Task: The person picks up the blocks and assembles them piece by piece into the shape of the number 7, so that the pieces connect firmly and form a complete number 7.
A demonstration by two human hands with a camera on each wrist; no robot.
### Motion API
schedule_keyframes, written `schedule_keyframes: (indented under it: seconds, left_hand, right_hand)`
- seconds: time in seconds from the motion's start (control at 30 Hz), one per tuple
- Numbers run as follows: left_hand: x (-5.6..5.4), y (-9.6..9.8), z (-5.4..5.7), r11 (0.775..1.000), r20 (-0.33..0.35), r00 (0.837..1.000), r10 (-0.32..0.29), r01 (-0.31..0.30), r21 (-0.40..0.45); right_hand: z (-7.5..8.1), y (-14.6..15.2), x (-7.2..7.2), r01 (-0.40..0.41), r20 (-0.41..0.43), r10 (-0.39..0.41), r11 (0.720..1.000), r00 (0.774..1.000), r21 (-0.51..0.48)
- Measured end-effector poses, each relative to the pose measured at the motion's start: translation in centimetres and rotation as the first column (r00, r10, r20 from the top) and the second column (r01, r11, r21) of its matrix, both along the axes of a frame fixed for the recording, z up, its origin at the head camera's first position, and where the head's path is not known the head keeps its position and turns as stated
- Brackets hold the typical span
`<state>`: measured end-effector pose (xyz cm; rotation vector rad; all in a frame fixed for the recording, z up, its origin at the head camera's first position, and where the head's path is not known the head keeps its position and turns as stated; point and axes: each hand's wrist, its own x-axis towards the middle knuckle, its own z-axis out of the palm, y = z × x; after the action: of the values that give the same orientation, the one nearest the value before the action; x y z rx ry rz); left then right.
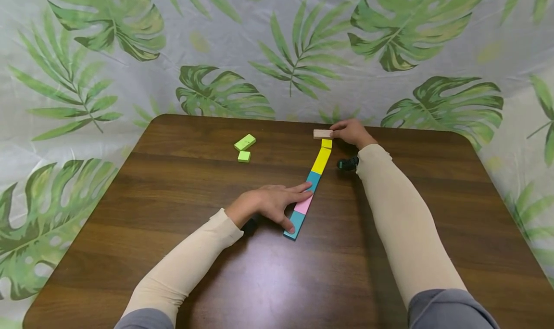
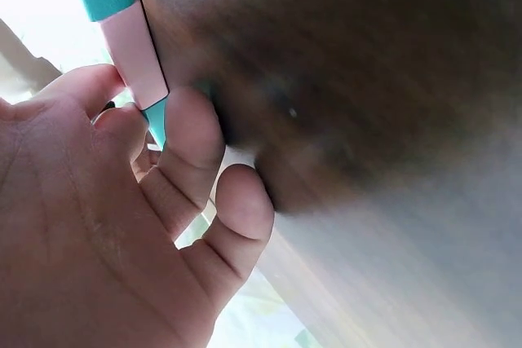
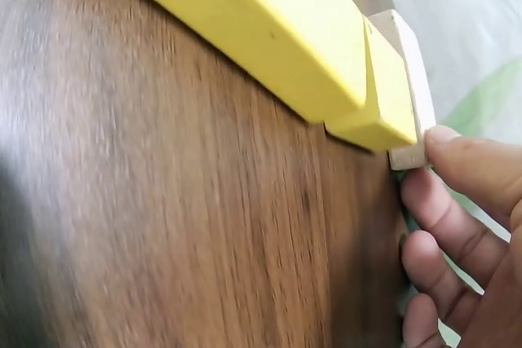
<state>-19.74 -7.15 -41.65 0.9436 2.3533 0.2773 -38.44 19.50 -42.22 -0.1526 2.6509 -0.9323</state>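
Note:
A line of coloured blocks runs away from me in the head view: a teal block (image 1: 296, 219) nearest, then a pink block (image 1: 304, 205), another teal block (image 1: 313, 177), a long yellow block (image 1: 321, 160) and a short yellow block (image 1: 326, 143). Across the far end lies a plain wooden block (image 1: 321, 134). My right hand (image 1: 352, 132) pinches its right end between thumb and forefinger. Spread along the line, my left hand (image 1: 274, 201) has its thumb on the nearest teal block and fingers across the pink and farther teal blocks. A thin gap separates the yellow blocks (image 3: 261, 22).
Two lime-green blocks, a longer one (image 1: 245, 142) and a short one (image 1: 244, 157), lie left of the line on the brown wooden table (image 1: 182, 175). Just behind the table's far edge hangs a leaf-patterned cloth (image 1: 298, 55). A dark wrist device (image 1: 347, 164) sits under the right wrist.

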Motion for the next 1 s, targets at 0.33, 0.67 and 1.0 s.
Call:
schedule_keyframes:
  seconds: [0.33, 0.67, 1.0]
  left_hand:
    - [0.2, 0.2, 0.0, 1.000, -0.003, 1.000, -0.012, 0.012, 0.016]
    - [0.3, -0.1, 0.1, 1.000, -0.009, 1.000, 0.001, -0.001, 0.005]
    - [0.1, 0.1, 0.1, 1.000, -0.010, 1.000, -0.007, 0.008, 0.017]
  right_hand:
    - [-0.3, -1.6, 0.4, 0.032, -0.024, -0.033, 0.999, 0.999, -0.041]
    - [0.0, -3.1, 0.3, 0.013, -0.026, -0.015, 0.998, 1.000, -0.068]
    - [-0.1, -3.5, 0.4, -0.028, -0.022, 0.026, 0.996, 0.999, -0.084]
